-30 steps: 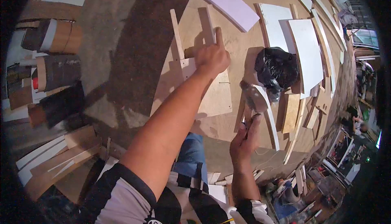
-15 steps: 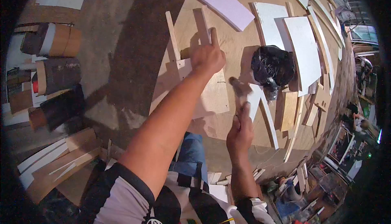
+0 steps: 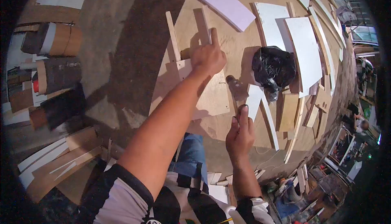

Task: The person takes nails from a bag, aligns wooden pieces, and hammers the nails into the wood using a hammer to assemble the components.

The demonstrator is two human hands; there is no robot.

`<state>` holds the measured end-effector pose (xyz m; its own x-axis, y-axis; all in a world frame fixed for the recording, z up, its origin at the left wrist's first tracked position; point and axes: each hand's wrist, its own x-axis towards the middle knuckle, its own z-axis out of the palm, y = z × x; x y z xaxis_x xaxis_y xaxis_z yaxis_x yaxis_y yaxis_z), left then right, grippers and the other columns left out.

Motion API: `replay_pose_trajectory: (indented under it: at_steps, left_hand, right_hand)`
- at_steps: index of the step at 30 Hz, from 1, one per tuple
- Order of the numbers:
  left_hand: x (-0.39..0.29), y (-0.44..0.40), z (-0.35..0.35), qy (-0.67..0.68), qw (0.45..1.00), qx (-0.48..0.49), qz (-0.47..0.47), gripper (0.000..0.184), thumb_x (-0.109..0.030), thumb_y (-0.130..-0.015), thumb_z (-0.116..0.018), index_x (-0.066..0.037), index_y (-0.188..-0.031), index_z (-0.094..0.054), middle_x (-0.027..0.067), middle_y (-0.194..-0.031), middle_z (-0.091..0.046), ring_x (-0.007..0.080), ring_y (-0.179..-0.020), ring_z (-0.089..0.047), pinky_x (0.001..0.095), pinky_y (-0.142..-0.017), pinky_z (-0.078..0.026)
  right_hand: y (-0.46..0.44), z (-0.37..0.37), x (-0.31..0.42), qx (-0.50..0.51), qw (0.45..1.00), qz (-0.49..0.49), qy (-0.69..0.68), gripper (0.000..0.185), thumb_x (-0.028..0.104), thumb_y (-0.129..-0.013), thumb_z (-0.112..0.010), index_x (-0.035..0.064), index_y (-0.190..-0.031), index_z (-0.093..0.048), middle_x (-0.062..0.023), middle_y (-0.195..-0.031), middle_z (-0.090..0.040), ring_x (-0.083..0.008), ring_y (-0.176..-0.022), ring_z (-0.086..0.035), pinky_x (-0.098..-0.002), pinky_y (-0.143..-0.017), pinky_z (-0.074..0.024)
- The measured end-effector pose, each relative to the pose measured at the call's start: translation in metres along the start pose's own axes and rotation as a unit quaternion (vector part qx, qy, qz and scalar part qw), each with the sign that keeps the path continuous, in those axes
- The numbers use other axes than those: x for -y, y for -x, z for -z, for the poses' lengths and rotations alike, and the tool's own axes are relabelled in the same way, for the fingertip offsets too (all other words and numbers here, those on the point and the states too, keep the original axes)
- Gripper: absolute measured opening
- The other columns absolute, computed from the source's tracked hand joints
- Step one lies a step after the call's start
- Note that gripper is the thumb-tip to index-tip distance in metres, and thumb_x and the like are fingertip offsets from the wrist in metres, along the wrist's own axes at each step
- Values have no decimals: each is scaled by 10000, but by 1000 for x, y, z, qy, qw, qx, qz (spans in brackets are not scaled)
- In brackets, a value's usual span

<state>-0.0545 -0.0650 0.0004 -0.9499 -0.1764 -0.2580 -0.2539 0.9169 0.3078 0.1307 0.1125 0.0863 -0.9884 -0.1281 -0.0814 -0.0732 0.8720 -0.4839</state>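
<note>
Wrapped around the handle of a hammer-like tool (image 3: 236,88), the fingers of the right hand (image 3: 240,134) are closed tight, over the near edge of the table (image 3: 236,42). I see the tool's head, dark and blurred, just beside the right edge of a pale wooden panel (image 3: 214,95); whether they touch, I cannot tell. That panel lies at the table's near left corner, with a nail (image 3: 221,82) showing by its right edge.

Beyond the panel's far edge I make out two narrow strips, a left strip (image 3: 172,36) and a right strip (image 3: 206,20), both pointing toward the table's far side. The left hand (image 3: 208,58) is over the near end of the right strip, index finger stretched along it, other fingers curled; from my view I cannot tell whether they pinch the wood.

Right of the hands, a black plastic bag (image 3: 273,67) sits mid-table, near a white board (image 3: 305,55) toward the right edge. A lilac board (image 3: 227,7) lies farther off by the left edge, and a wooden block (image 3: 288,112) lies nearer the near edge.
</note>
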Motion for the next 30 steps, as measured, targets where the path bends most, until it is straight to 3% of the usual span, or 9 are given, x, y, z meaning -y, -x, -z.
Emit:
replay_pose_trajectory:
  at_steps: [4,6,8,11,15,22,24,27,30]
  left_hand:
    - [-3,-1,6,-7,999,-32,-6,865,-297,-924,-533,-14,-1619,-103,230,-940,-750,392,-826,-743,494,-770,-581]
    - [-4,-3,15,31,997,64,28,865,-292,-920,-535,-12,-1620,-109,232,-905,-748,388,-809,-743,498,-771,-580]
    - [-1,-5,8,53,997,48,17,867,-293,-921,-536,-6,-1618,-108,232,-893,-747,382,-799,-744,497,-761,-580]
    - [2,-1,2,55,998,35,6,866,-293,-922,-538,8,-1613,-112,233,-879,-746,375,-785,-744,496,-746,-580]
    - [1,-4,0,7,1000,0,-11,859,-290,-924,-539,23,-1608,-123,234,-872,-746,375,-772,-742,499,-746,-580]
    - [-1,-1,2,19,1000,-6,-1,862,-304,-931,-538,7,-1616,-116,237,-931,-746,375,-829,-744,486,-748,-581]
    - [-2,-2,7,29,998,61,16,867,-311,-932,-539,6,-1617,-113,242,-958,-744,372,-850,-742,495,-757,-576]
    - [-2,-1,10,33,998,54,16,869,-311,-930,-540,4,-1618,-112,240,-958,-745,374,-845,-742,507,-775,-572]
    - [-3,-2,7,3,1000,11,3,867,-307,-929,-538,4,-1618,-114,240,-953,-747,378,-845,-742,505,-784,-570]
  right_hand:
    - [-21,0,4,98,988,-113,45,620,34,-968,-601,118,-1554,-416,-241,-1162,-681,-431,-956,-682,-489,-765,-553]
    - [-14,0,-2,86,989,-117,18,624,44,-982,-586,201,-1562,-418,-234,-1195,-676,-448,-968,-676,-495,-764,-552]
    - [2,-7,-11,-72,997,-4,-38,618,67,-995,-580,265,-1559,-422,-231,-1202,-672,-457,-954,-675,-500,-763,-548]
    - [-8,-15,-2,106,986,-109,72,609,58,-992,-583,183,-1563,-410,-239,-1178,-670,-460,-964,-671,-486,-777,-548]
    - [-3,-10,-3,22,998,-50,13,636,38,-976,-590,146,-1570,-389,-240,-1092,-667,-462,-919,-664,-499,-739,-542]
    - [-4,-13,-8,95,990,-89,53,637,21,-967,-595,101,-1563,-386,-245,-1125,-671,-449,-954,-665,-492,-755,-552]
    - [8,-23,-16,-63,998,26,-11,628,43,-968,-610,144,-1556,-414,-237,-1113,-674,-446,-894,-673,-493,-732,-556]
    - [-5,-39,-18,1,999,-16,46,635,84,-976,-605,257,-1550,-397,-212,-972,-642,-447,-794,-670,-519,-617,-539]
    - [-6,-18,-6,27,997,-62,32,588,70,-973,-614,162,-1533,-461,-212,-1090,-691,-429,-870,-681,-493,-711,-556]
